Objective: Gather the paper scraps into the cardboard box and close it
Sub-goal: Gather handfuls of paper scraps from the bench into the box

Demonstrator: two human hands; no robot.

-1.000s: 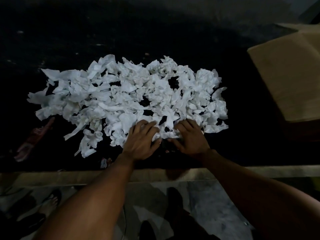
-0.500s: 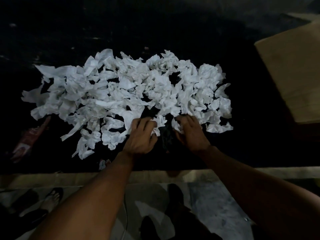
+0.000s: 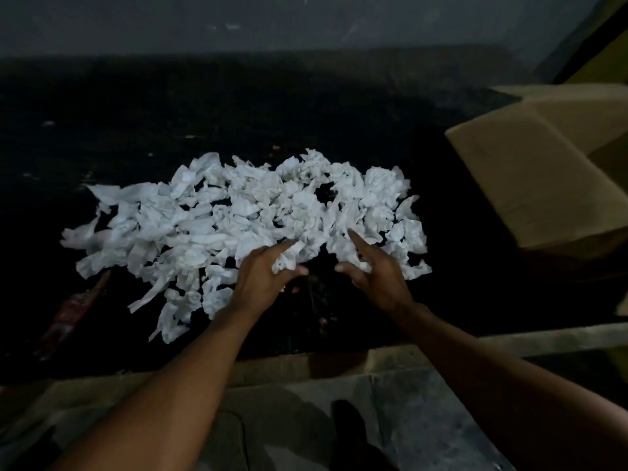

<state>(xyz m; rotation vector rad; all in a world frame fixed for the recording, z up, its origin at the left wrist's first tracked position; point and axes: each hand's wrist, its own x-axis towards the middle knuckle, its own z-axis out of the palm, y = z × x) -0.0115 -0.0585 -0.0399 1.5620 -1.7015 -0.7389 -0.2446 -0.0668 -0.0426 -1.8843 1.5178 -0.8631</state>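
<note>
A wide heap of crumpled white paper scraps (image 3: 244,219) lies on a black tabletop (image 3: 238,113). My left hand (image 3: 265,277) is at the heap's near edge and grips a small bunch of scraps between thumb and fingers. My right hand (image 3: 377,273) is just to its right, forefinger stretched out over the scraps, other fingers curled around a few white pieces. The cardboard box (image 3: 530,178) stands at the right edge of the table, its flaps open; its inside is hidden from here.
A reddish wrapper (image 3: 74,311) lies at the table's near left. The table's pale front edge (image 3: 509,338) runs below my wrists. Below it are the floor and a dark shoe (image 3: 350,433). A grey wall (image 3: 272,22) backs the table.
Both hands went from pressing flat on the heap's near edge to curling round scraps and lifting slightly. The view tilted up, showing more of the box and wall.
</note>
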